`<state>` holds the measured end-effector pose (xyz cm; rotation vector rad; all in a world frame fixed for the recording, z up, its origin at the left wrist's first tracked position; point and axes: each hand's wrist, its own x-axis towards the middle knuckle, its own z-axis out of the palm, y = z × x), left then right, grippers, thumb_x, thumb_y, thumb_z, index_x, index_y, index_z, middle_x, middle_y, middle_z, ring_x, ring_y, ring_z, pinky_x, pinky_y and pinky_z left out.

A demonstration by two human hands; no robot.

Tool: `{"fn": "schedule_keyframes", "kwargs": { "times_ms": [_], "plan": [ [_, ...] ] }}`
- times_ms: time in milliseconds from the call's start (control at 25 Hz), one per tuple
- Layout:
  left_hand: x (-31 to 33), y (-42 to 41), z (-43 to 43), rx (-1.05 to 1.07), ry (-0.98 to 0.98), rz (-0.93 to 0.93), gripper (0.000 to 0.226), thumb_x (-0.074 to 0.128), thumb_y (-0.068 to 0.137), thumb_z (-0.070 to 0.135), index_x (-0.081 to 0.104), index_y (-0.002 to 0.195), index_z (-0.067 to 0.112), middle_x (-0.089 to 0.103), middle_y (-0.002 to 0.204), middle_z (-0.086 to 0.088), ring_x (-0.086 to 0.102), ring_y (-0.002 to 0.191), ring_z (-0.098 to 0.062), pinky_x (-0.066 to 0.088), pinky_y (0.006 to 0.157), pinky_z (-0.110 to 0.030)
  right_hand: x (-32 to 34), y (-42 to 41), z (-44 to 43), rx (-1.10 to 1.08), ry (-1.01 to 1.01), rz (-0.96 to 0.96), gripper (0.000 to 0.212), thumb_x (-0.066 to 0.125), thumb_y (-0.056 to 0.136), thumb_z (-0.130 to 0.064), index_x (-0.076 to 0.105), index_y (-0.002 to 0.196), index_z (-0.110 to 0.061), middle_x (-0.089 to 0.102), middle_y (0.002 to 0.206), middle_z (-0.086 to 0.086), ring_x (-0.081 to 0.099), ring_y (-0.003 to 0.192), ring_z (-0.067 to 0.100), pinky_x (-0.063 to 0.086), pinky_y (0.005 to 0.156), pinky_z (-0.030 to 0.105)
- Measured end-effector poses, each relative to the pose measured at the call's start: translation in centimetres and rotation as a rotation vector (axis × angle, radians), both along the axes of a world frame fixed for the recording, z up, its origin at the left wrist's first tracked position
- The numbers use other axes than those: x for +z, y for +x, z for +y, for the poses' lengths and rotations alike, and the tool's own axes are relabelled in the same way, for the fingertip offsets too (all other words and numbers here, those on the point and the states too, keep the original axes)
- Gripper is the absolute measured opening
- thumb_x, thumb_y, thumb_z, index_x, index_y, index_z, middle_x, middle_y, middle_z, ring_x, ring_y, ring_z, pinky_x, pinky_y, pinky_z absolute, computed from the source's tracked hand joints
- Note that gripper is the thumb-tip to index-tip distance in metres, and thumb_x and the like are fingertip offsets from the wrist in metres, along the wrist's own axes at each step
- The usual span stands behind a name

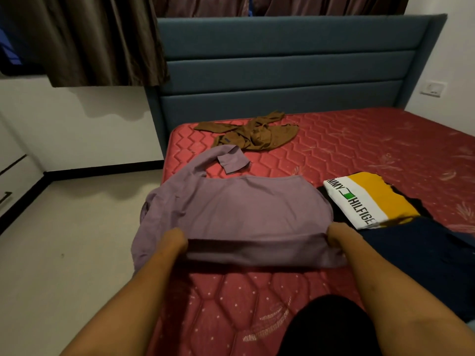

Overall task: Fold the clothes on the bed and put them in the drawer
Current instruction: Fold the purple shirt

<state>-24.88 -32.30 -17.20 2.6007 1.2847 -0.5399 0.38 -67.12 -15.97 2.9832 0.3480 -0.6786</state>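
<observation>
A lilac long-sleeved shirt (239,204) lies spread on the red quilted mattress (359,150), one sleeve trailing toward the headboard. My left hand (174,240) grips the near edge of the shirt on its left side. My right hand (339,237) grips the same edge on the right, and the cloth between them is lifted into a fold. A crumpled brown garment (254,134) lies farther back. A folded white, yellow and black shirt (370,199) sits to the right, on a dark navy garment (424,255).
A blue padded headboard (282,73) closes the far end of the bed. White floor (77,240) lies to the left, with a white drawer unit (10,181) at the left edge. Brown curtains (97,39) hang above. My dark-clad knee (329,327) rests on the mattress.
</observation>
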Motion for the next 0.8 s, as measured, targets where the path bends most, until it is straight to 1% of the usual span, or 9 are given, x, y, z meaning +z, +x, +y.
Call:
{"fn": "schedule_keyframes", "kwargs": {
  "times_ms": [200,320,400,440,520,560,640,720,800],
  "plan": [
    [-1.2,5.3,2.5,0.159,0.020,-0.216,0.032,0.050,0.090,0.011,0.061,0.119,0.005,0.056,0.129,-0.020,0.052,0.120,-0.038,0.043,0.101,-0.045,1.0,3.8,2.8,-0.073,0.123,-0.118,0.041,0.058,0.088,-0.008,0.054,0.128,0.002,0.055,0.131,0.020,0.057,0.117,0.033,0.048,0.094,0.040],
    [-1.6,8.6,2.9,0.237,0.045,-0.260,0.033,0.049,0.093,0.014,0.059,0.123,0.011,0.052,0.134,-0.015,0.042,0.127,-0.035,0.039,0.101,-0.045,-0.8,5.8,3.6,-0.105,0.169,-0.114,0.035,0.057,0.088,-0.006,0.056,0.122,0.003,0.057,0.126,0.022,0.059,0.113,0.035,0.049,0.090,0.041],
    [-1.7,10.0,1.9,0.303,0.031,-0.277,0.037,0.045,0.096,0.016,0.053,0.132,0.016,0.043,0.141,-0.012,0.032,0.133,-0.033,0.032,0.105,-0.048,-2.3,6.5,3.9,-0.122,0.216,-0.128,0.032,0.053,0.090,-0.007,0.056,0.121,-0.001,0.056,0.126,0.022,0.057,0.113,0.037,0.048,0.092,0.042],
    [-2.2,10.8,0.9,0.330,0.011,-0.300,0.040,0.043,0.097,0.017,0.047,0.137,0.018,0.035,0.147,-0.012,0.024,0.137,-0.033,0.027,0.107,-0.053,-3.1,6.6,3.9,-0.131,0.242,-0.143,0.032,0.049,0.091,-0.007,0.055,0.123,-0.004,0.055,0.127,0.021,0.056,0.114,0.038,0.047,0.093,0.043],
    [-3.2,12.1,-3.0,0.343,-0.025,-0.373,0.050,0.038,0.099,0.019,0.030,0.147,0.028,0.009,0.159,-0.008,0.002,0.145,-0.031,0.014,0.107,-0.068,-4.9,6.0,3.7,-0.136,0.295,-0.211,0.039,0.045,0.093,-0.007,0.046,0.132,-0.013,0.051,0.129,0.019,0.051,0.117,0.037,0.046,0.092,0.043],
    [-3.7,12.8,-5.9,0.275,-0.006,-0.408,0.056,0.038,0.098,0.020,0.021,0.149,0.034,-0.001,0.161,-0.004,-0.007,0.146,-0.030,0.010,0.105,-0.072,-5.8,5.5,3.5,-0.135,0.291,-0.267,0.046,0.046,0.094,-0.011,0.038,0.139,-0.018,0.048,0.131,0.016,0.047,0.119,0.035,0.045,0.091,0.043],
    [-5.3,13.9,-12.2,-0.025,-0.053,-0.432,0.066,0.045,0.095,0.036,0.010,0.151,0.040,-0.010,0.161,0.003,-0.014,0.147,-0.026,0.005,0.105,-0.073,-7.5,4.3,3.1,-0.126,0.224,-0.384,0.056,0.048,0.096,-0.028,0.025,0.147,-0.028,0.045,0.133,0.009,0.042,0.120,0.031,0.042,0.090,0.043],
    [-7.2,14.1,-17.1,-0.343,-0.157,-0.339,0.078,0.045,0.089,0.059,0.002,0.151,0.041,-0.013,0.161,0.003,-0.016,0.147,-0.025,-0.004,0.107,-0.070,-9.0,3.0,2.6,-0.177,0.196,-0.418,0.058,0.044,0.097,-0.041,0.021,0.149,-0.031,0.043,0.134,0.008,0.042,0.121,0.032,0.039,0.093,0.045],
    [-9.0,13.7,-19.0,-0.507,-0.105,-0.295,0.083,0.044,0.083,0.069,0.004,0.151,0.042,-0.009,0.161,0.001,-0.010,0.148,-0.026,-0.008,0.107,-0.067,-10.0,1.9,1.9,-0.264,0.178,-0.404,0.056,0.037,0.098,-0.048,0.020,0.150,-0.033,0.040,0.137,0.009,0.040,0.124,0.033,0.038,0.095,0.048]
  ]
}}
